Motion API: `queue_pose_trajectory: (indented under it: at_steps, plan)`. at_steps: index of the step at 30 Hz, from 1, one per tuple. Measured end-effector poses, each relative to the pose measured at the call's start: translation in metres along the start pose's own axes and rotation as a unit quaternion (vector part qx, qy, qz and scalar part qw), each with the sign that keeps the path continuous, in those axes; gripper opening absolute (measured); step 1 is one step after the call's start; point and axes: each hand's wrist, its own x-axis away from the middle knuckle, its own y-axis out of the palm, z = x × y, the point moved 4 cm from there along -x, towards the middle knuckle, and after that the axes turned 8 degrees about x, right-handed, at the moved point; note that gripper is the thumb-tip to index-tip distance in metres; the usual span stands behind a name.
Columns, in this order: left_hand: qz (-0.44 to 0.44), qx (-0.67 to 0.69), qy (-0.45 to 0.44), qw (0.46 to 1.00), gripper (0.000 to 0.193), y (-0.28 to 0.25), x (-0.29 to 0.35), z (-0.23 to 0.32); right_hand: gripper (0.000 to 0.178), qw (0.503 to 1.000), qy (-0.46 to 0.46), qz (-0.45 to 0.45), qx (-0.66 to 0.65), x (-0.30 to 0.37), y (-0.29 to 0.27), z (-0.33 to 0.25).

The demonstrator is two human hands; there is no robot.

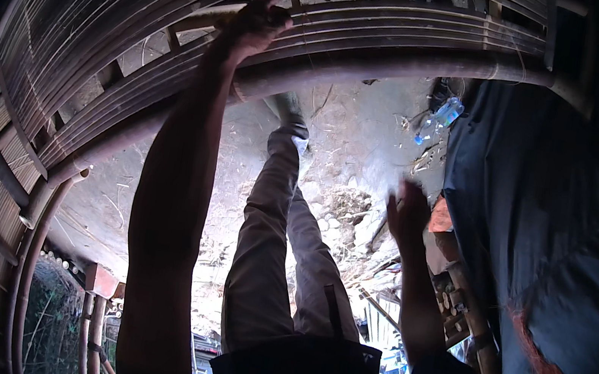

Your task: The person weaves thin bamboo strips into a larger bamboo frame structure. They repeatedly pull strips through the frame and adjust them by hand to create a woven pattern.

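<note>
The slatted bamboo platform [415, 21] curves across the upper part of the view, past the person's feet, and the left hand [260, 22] is at its slats, just beyond the thick front pole [378, 66]. One of that hand's fingers juts out while the others seem curled; in this shadow I cannot tell whether they pinch anything. The main risk, I judge, is to those fingers: a slat that shifts or springs could nip skin in the gaps, and a split edge could leave a splinter. A lighter bamboo strip [208, 20] lies crosswise near the wrist (loose or fixed, I can't say) and could slip if leaned on.

The slats are long, narrow and hard-edged, with open gaps; the pole is round and smooth, with a faint sheen. The right hand [409, 210] hangs in the air, blurred, its fingers loosely spread and apparently holding nothing. Below, the ground [370, 120] is pale and dusty, turning to lumpy rubble [339, 208] where a careless step could turn an ankle. Farther right lie a clear, crinkled plastic bottle [448, 112] and a dark, softly creased sheet [514, 186] with frayed orange-red strands [542, 366].
</note>
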Motion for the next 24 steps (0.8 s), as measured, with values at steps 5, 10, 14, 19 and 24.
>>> queue_pose_trajectory:
  at_steps: [5, 10, 14, 19, 24]
  plan:
    - [-0.029, -0.042, 0.003, 0.999, 0.045, 0.012, -0.014, 0.021, 0.047, 0.92, -0.058, 0.368, -0.122, -0.173, -0.176, -0.191]
    - [0.007, -0.041, -0.029, 0.999, 0.042, 0.009, 0.0, 0.042, 0.044, 0.986, -0.04, 0.072, -0.146, -0.241, -0.224, -0.236]
    - [-0.034, 0.011, -0.025, 0.999, 0.052, 0.013, -0.011, 0.017, 0.047, 0.995, -0.072, -0.023, -0.071, -0.297, -0.204, -0.255]
    - [-0.006, -0.049, -0.045, 0.998, 0.056, 0.01, -0.005, 0.022, 0.019, 0.878, -0.023, -0.186, -0.44, -0.322, -0.169, -0.237]
    - [0.0, -0.176, -0.09, 0.98, 0.06, 0.008, 0.0, 0.033, 0.036, 0.719, -0.05, -0.169, -0.672, -0.267, -0.207, -0.206]
